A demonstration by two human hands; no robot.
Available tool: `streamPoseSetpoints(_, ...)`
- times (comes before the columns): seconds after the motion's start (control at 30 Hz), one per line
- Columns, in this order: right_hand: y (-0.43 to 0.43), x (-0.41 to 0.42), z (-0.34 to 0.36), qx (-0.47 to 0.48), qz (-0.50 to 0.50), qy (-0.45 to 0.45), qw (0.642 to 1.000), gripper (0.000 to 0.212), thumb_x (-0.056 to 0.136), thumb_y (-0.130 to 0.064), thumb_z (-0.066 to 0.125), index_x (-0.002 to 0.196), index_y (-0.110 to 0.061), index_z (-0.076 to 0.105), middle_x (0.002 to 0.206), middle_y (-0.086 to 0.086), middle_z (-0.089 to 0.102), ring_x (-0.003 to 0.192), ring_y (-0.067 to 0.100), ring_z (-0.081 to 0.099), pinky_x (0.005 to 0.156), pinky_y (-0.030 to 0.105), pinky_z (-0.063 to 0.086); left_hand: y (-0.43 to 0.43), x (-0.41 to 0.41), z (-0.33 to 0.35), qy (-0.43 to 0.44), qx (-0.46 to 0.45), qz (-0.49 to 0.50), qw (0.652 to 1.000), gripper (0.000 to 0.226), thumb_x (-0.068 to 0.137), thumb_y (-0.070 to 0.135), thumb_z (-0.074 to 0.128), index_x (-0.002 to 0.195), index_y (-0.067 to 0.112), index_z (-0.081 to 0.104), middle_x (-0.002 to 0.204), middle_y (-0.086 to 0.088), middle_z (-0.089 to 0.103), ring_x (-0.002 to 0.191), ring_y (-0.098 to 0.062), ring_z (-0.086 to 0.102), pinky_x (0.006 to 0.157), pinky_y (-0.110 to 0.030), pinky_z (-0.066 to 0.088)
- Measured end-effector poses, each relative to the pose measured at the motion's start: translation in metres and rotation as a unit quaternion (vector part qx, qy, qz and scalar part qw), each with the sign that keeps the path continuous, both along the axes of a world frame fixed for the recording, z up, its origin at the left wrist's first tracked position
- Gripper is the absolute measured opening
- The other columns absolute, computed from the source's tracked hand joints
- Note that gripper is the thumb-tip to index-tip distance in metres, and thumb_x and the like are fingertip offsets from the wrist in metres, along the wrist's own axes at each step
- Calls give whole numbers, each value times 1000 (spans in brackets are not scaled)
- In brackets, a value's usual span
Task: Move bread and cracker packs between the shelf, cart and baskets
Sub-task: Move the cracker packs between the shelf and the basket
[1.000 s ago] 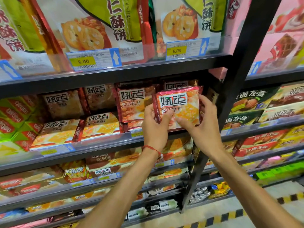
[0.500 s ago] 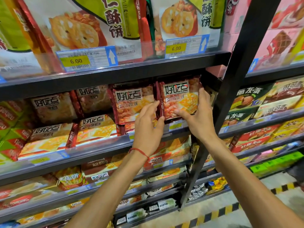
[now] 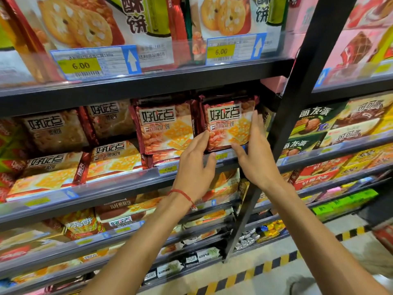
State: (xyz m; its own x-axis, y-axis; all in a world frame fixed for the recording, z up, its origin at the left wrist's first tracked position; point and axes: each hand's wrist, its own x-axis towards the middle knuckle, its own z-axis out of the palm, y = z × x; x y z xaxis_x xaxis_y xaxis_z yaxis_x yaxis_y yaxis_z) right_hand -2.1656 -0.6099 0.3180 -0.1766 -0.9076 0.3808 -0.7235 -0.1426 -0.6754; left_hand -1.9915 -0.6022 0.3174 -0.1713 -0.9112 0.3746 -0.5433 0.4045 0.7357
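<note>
The red cracker pack (image 3: 228, 122), printed with golden squares, stood upright at the shelf's (image 3: 119, 184) right end. The left hand (image 3: 194, 167) touched its lower-left corner, fingers loose. The right hand (image 3: 255, 152) lay flat against its right edge, unclenched.

Under the top shelf (image 3: 148, 81) I count two upright red cracker packs (image 3: 228, 124), my two hands (image 3: 194, 167) on one, and two yellow price tags (image 3: 81, 66) above.

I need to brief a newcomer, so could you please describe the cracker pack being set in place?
Find the black upright post. Left of it stands a red cracker pack, upright, touched by the left hand and right hand. Unlike its twin, it is rightmost.
</note>
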Motion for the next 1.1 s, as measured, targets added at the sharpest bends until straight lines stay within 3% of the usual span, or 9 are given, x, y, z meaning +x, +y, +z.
streamPoseSetpoints(0.07,7,-1,1,-4,13,-1,1000,90,105,-14,60,167,-16,-5,175,4,-8,131,-23,-9,90,-16,-1,3,-3,2,-7,0,14,1000,59,103,17,55,158,16,34,160,4,37,147,-9,33,123,-34,30)
streamPoseSetpoints(0.17,22,-2,1,-21,38,17,999,82,105,-12,57,167,-20,4,175,-1,-7,130,-30,-18,95,-14,0,8,-7,5,-36,5,34,999,59,103,18,55,159,16,33,162,5,34,148,-8,28,123,-21,19)
streamPoseSetpoints(0.23,32,-6,-2,-39,52,37,997,75,106,-14,56,166,-19,13,175,-2,3,144,-23,-10,107,-7,1,12,-9,5,-52,4,41,998,58,104,19,54,158,17,33,162,5,34,147,-7,27,118,-12,15)
streamPoseSetpoints(0.33,40,-16,-7,-48,76,54,995,66,105,-14,58,163,-14,28,169,1,23,157,9,20,122,12,15,18,-12,6,-65,-10,58,996,56,103,15,54,156,17,38,158,4,38,144,-6,32,112,0,13)
streamPoseSetpoints(0.47,45,-26,-8,-54,123,126,983,52,102,-18,62,151,-11,48,154,5,45,146,20,38,118,34,36,36,-14,7,-130,-26,79,988,55,103,18,52,156,18,37,157,4,37,144,-11,32,120,-25,29)
streamPoseSetpoints(0.6,47,-30,-9,-65,173,229,956,47,97,-28,64,139,-9,58,142,9,55,130,28,50,101,44,50,55,-4,4,-286,-78,126,947,54,99,24,57,150,15,45,153,-5,45,137,-26,44,105,-44,47)
streamPoseSetpoints(0.77,57,-10,-16,-82,241,293,921,52,92,-38,58,136,-10,62,133,8,62,123,30,56,96,45,49,95,23,-14,-397,-76,163,900,50,94,27,59,142,12,54,146,-11,52,124,-33,54,90,-47,51)
streamPoseSetpoints(0.93,83,38,-35,-66,312,360,877,60,91,-47,55,139,-12,60,138,9,61,131,33,52,111,48,40,161,62,-39,-462,13,231,856,54,97,36,55,147,17,49,152,-10,47,136,-31,46,106,-49,44)
streamPoseSetpoints(1.1,123,109,-56,-77,406,409,813,68,90,-55,52,146,-15,56,150,11,54,141,35,45,119,53,31,239,117,-64,-468,94,312,821,60,97,46,54,150,19,45,154,-11,45,138,-33,44,108,-50,40)
